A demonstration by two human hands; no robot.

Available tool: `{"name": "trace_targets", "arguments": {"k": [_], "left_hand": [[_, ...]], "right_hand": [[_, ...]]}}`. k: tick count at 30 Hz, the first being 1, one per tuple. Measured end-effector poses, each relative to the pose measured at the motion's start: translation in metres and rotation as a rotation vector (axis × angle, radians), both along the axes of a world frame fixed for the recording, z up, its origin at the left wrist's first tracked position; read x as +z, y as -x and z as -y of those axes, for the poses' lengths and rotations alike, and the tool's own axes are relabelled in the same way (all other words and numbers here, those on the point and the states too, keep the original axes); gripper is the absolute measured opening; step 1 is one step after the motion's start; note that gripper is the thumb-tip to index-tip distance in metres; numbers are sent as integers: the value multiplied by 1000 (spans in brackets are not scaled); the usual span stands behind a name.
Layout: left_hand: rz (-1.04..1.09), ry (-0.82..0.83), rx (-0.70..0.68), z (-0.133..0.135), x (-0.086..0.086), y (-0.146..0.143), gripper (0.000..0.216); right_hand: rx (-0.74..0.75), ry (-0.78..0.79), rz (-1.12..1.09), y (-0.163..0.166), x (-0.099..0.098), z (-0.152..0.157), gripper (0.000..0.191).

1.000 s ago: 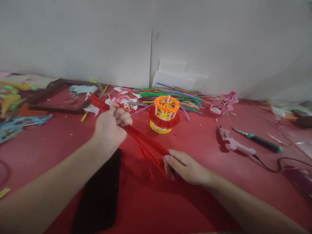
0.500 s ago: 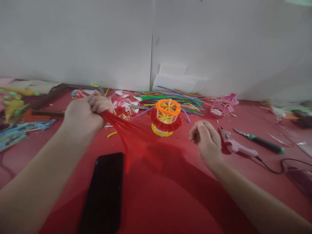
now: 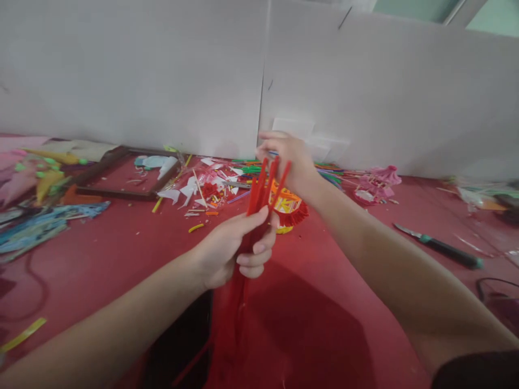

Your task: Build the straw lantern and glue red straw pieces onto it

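Note:
My left hand [image 3: 233, 251] is closed around a bundle of red straws [image 3: 265, 186] and holds it upright in front of me. The lower ends of the straws hang blurred below the fist. My right hand [image 3: 286, 156] reaches across from the right, its fingers curled over the top ends of the straws. Just behind the bundle stands a small craft lantern [image 3: 290, 210] in orange, yellow and red fringe, partly hidden by my right wrist. A black phone [image 3: 182, 346] lies on the red table [image 3: 101, 243] under my left forearm.
A green-handled knife [image 3: 444, 247] lies at the right, with a dark cable [image 3: 492, 283] beyond it. Coloured straws [image 3: 247, 168] and paper scraps [image 3: 194, 189] litter the back by the white wall. At the left are a wooden frame [image 3: 117, 192] and paper crafts [image 3: 32, 227].
My left hand has swung the red straws from a slanted hold at the left to upright at the centre. My right hand has risen from the table to their top ends.

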State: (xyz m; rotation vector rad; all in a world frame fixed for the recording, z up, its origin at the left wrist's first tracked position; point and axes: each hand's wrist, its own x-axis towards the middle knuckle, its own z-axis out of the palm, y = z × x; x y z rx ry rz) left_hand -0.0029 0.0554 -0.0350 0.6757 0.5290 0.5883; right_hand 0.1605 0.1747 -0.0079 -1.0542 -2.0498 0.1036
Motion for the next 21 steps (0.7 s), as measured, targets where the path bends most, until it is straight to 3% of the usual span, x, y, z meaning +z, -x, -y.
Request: {"name": "trace_targets", "arguments": {"k": [4,6,8,10,12,16,21], "left_hand": [[-20,20,-106,1,-2,0,35],[-29,20,-119,1,-5,-1,34],[-37,26,-121,1,-10,-4,31],[-68,36,-136,3,-19,-7,27],[-126,19,-180,5,-30,-11,25],[-265,-42,-291,11,-49,-16,25],[-335,-23,-275,16,-62,-20,26]], "right_hand": [[-134,-84,-383,-20,-4,44,17],[-103,107,-707,-25,-13,76,33],[-43,433,-931,-26,-31,107,42],[-39,705,-1007,-24,-54,134,46],[-18,848,-1024,-23,-77,152,40],[16,913,-1099,-30,-110,165,33],[8,897,-1104,-38,-123,159,35]]}}
